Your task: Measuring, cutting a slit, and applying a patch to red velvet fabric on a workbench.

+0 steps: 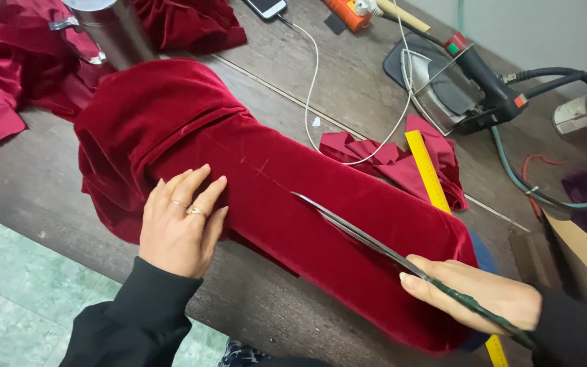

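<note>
Pressing flat, open left hand on plush crimson velvet; right hand gripping long steel shears.

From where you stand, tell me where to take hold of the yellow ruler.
Grip the yellow ruler at its bare upper stretch, coming from above on the far side: it lies flat on red scraps, while its lower length runs under the folded velvet and the right hand.

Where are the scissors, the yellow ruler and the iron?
scissors (348, 228), head view, on the middle of the long blades lying over the red cloth.
yellow ruler (426, 170), head view, on its upper stretch beside the red scraps.
iron (446, 88), head view, on its shiny metal plate.
</note>
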